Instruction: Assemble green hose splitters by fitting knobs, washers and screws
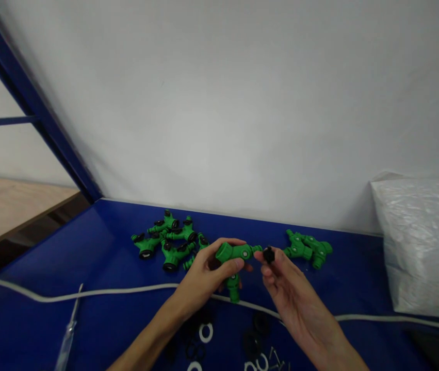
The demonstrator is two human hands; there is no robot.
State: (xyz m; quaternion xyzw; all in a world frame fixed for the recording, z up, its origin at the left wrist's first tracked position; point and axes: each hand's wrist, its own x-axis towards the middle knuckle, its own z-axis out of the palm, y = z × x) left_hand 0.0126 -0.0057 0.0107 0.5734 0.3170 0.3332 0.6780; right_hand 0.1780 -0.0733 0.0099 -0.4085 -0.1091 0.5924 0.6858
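Note:
My left hand (213, 268) is wrapped round a green Y-shaped hose splitter (234, 252), with one branch pointing right and the other down. This splitter has no black knobs on the side I see. Just right of it, my right hand (287, 283) pinches a small black knob (269, 254) between thumb and fingertips. The knob is close to the splitter's right branch but looks apart from it. Behind my left hand lie several green splitters fitted with black parts (173, 252). More green splitters (310, 247) without visible black knobs lie beyond my right hand.
A white cable (126, 291) crosses the blue table (99, 247). White rings (206, 333), black rings (252, 341) and screws (274, 358) lie near the front. A screwdriver (68, 335) is at left, a plastic-wrapped package (424, 247) at right. A wall (242, 129) stands behind.

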